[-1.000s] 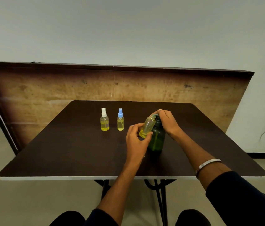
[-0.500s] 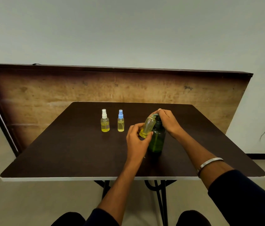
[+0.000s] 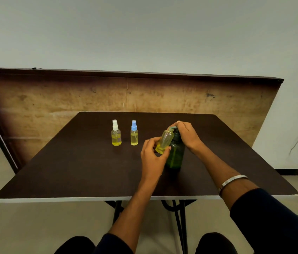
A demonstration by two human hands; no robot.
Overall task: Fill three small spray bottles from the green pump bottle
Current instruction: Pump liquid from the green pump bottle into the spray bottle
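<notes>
From the head view, a dark brown worktop stands in front of a worn wooden board leaning against a pale wall.

The green pump bottle stands upright on the worktop, right of centre. The right hand lies over its top with fingers curled down onto the pump head; a metal bangle sits on that forearm above a dark sleeve.

The left hand pinches an uncapped small bottle by its lower end, thumb on the right side and fingers on the left. This bottle is tilted, its open mouth raised to the pump's pale spout, its body just beside the green bottle's shoulder. A little yellow liquid sits in its bottom end.

Farther back and to the left, two more small spray bottles stand upright on the worktop, near each other but apart: one with a white cap on the left, one with a blue cap on the right. Both hold yellow liquid and are capped, well apart from the hands.

Black metal legs show below the near edge.
</notes>
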